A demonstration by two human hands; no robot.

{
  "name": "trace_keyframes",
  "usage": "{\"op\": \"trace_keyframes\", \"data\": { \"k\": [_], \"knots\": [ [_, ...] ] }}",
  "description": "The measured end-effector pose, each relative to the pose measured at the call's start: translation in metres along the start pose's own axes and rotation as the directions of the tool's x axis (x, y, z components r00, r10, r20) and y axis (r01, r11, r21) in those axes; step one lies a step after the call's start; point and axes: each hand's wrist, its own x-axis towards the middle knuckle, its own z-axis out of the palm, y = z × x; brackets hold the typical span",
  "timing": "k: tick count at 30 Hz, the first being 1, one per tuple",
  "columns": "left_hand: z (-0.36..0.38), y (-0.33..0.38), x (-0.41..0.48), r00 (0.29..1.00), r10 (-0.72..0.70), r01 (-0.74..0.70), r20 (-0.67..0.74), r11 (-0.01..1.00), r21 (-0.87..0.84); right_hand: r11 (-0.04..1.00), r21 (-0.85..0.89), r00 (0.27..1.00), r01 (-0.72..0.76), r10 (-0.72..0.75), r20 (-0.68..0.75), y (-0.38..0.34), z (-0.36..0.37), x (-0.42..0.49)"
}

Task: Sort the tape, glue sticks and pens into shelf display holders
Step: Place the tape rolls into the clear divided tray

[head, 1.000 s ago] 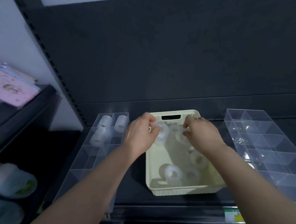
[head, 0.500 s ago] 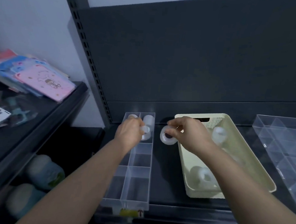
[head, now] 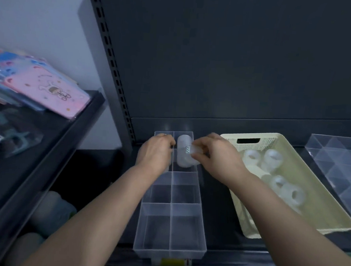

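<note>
- Right hand [head: 216, 156] has shifted left since half a second back: its tape roll [head: 196, 151] was over the gap between holder and basket and now sits above the holder's far-right compartment. A second ago both hands were in the basket.
- Left hand [head: 156, 152]: palm down, fingers curled down into the far-left compartment of the clear holder [head: 183, 232]. Fingertips are hidden, so I cannot tell whether it holds anything. Forearm runs in from the near left.
- Right hand: knuckles up, thumb and fingers pinching the tape roll, which touches the stored rolls [head: 182, 156] stacked in that far-right compartment. Forearm crosses over the basket's near-left corner.
- Clear holder: two columns of compartments running near to far; a yellow label [head: 173, 262] sits at its near end.
- Cream basket [head: 272, 139], just right of the holder, set at an angle, with several more loose rolls [head: 272, 159] inside.
- Second clear holder [head: 337, 161] at the far right, partly cut off by the frame.
- Surface: dark shelf deck [head: 217, 207], dark back panel [head: 236, 64], slotted upright [head: 111, 63] at the left edge.
- Room, far left: side shelf [head: 45, 166] carrying pink and blue packets [head: 52, 88]; pale bundles [head: 52, 211] below it, blurred.
</note>
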Motion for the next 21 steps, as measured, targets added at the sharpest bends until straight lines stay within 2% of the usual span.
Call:
{"op": "trace_keyframes", "data": {
  "k": [5,8,12,14,17,21],
  "knots": [
    [-0.016,-0.02,-0.01,0.997,-0.051,0.048,-0.053,0.997,-0.062,0.971,-0.236,0.974,0.046,0.009,0.228,-0.015,0.026,0.017],
    [-0.017,-0.021,-0.018,0.999,-0.037,0.036,-0.031,0.998,-0.06,0.956,-0.288,0.96,0.049,0.034,0.277,-0.015,0.035,0.02],
    [-0.017,-0.012,-0.022,1.0,-0.023,0.024,0.017,0.998,-0.058,0.971,-0.238,0.961,0.017,0.05,0.272,-0.012,0.03,0.017],
    [-0.016,-0.001,-0.021,1.0,-0.004,0.005,0.019,0.998,-0.06,0.982,-0.187,0.974,-0.003,0.045,0.222,-0.005,0.019,0.01],
    [-0.013,0.019,-0.016,0.999,0.033,-0.032,0.004,0.998,-0.057,0.98,-0.198,0.992,-0.013,0.038,0.123,0.013,-0.002,-0.004],
    [-0.005,0.07,-0.011,0.993,0.116,-0.115,0.005,0.989,-0.087,0.961,-0.239,0.988,-0.136,0.151,0.045,0.062,-0.039,-0.032]
  ]
}}
